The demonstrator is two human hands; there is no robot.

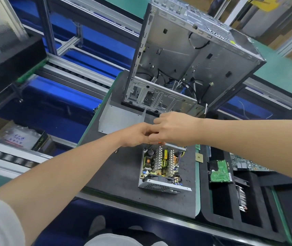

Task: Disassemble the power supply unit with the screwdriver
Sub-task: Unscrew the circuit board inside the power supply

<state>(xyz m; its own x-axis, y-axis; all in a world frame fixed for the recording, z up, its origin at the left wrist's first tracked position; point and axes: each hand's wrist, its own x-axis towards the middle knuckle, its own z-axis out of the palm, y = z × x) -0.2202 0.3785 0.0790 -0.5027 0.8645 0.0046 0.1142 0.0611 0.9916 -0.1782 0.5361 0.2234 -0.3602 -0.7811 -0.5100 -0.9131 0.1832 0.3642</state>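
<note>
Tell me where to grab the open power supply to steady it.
Probably the near perforated wall, coming from your side of the power supply. It offers a bare metal edge, while the open top exposes the board, and the left hand and right hand crowd the far wall.

i see the open silver metal power supply box (161, 167) lying on the dark foam-topped desk (113, 174), toward its front right. behind it and to the left, a bent grey sheet-metal cover (120, 119) rests on the same desk. behind that, the tall grey steel computer case (186, 55) stands upright. my left grip (138, 134) and right grip (175, 129) touch each other above the box's far edge. right of the desk sits a black compartmented foam tray (204, 201). a green-boarded hard drive (219, 170) lies in its far-left part, a flat green motherboard (248, 164) lies right of that, and a row of memory sticks (241, 199) sits in a slot nearer me.
</note>
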